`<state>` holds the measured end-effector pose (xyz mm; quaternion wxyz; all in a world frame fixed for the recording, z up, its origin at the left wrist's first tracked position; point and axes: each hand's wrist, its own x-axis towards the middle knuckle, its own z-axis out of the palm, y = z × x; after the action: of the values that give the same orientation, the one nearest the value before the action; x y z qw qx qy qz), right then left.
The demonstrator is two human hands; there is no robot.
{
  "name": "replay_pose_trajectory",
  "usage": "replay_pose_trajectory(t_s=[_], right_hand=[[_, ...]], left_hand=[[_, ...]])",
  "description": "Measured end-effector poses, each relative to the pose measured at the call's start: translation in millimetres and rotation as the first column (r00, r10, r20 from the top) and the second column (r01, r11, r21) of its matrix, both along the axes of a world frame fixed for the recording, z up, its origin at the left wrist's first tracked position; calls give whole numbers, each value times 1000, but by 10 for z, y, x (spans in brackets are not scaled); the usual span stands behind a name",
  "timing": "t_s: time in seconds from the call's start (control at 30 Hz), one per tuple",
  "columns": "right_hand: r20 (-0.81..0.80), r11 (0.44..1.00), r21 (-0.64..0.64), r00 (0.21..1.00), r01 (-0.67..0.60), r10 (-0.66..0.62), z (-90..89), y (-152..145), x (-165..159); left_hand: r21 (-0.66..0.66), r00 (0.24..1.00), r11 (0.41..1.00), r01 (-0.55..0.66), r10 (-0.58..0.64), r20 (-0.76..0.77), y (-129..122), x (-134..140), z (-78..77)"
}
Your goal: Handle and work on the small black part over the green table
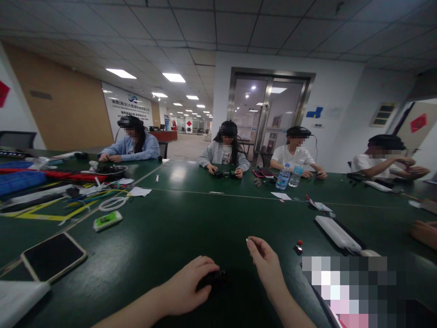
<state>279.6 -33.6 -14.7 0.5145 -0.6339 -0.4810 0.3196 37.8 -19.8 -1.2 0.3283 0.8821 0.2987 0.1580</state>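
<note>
Near the front of the green table point(164, 237), my left hand point(191, 286) curls its fingers and thumb around a small dark object point(215, 278), whose kind I cannot make out. To its right and a little higher, my right hand point(264, 259) is closed in a pinch. A tiny whitish speck shows at its fingertips, too small to name. Farther right on the table lies a small red-and-silver item point(298, 247).
At left lie a phone point(54, 256), a green-and-white packet point(107, 221), a coiled white cable point(113, 203) and blue trays point(22, 182). Two water bottles point(283, 176) stand across the table. A long white device point(337, 234) lies right. Several people sit opposite.
</note>
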Motion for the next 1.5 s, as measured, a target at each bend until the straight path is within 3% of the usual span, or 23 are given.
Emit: replay_pose_trajectory(t_s=[0.33,0.7,0.93,1.13,1.5], right_hand=[[34,993,-104,998,-56,60,-78,13,0],[165,993,-80,981,-91,103,71,-73,-105],[257,964,-50,929,-263,267,47,-137,-248],[327,905,-40,850,-424,413,165,-235,-397],[219,876,-148,849,-459,481,105,-204,-407]], left_hand=[[0,1000,1000,-1,1,4,11,-4,-28],[-6,1000,1000,-5,5,10,27,-7,-61],[-8,1000,1000,-7,7,12,15,-4,-36],[5,1000,1000,-1,1,19,10,17,-7],[6,1000,1000,-8,8,13,18,20,-24]])
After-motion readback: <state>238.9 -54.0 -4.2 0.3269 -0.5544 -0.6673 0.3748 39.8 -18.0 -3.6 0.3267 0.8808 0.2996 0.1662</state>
